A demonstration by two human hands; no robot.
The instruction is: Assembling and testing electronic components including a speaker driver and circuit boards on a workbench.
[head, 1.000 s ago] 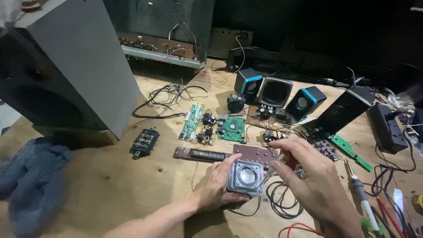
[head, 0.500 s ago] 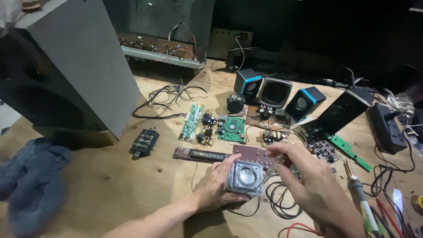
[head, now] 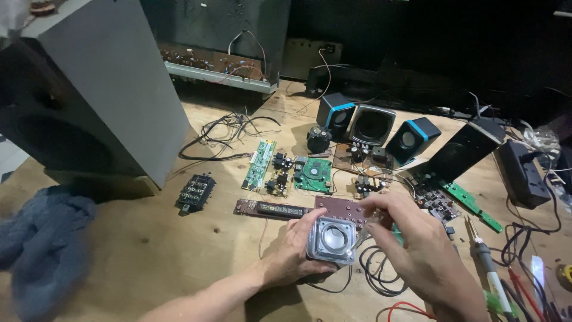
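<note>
**Small speaker driver held between two hands on a crowded wooden surface**

While the left hand (head: pixel 295 253) is cupping the small square speaker driver (head: pixel 332 240) from its left side, fingers curled around its frame, the right hand (head: pixel 417 250) is closing in from the right, its fingertips (head: pixel 364 210) pinching at the driver's upper right corner. The driver is sitting near the front edge of the wooden surface (head: pixel 137 250), just in front of a brown perforated board (head: pixel 342 209). No packages or readable labels are showing. Behind it, green circuit boards (head: pixel 314 175) are lying mid-surface, with three small black-and-blue speakers (head: pixel 372 126) standing farther back. A large grey speaker cabinet (head: pixel 89 89) is filling the left rear corner, a blue cloth (head: pixel 42 244) is lying by the left edge, and a soldering iron (head: pixel 485 262) is resting toward the right front corner.
</note>
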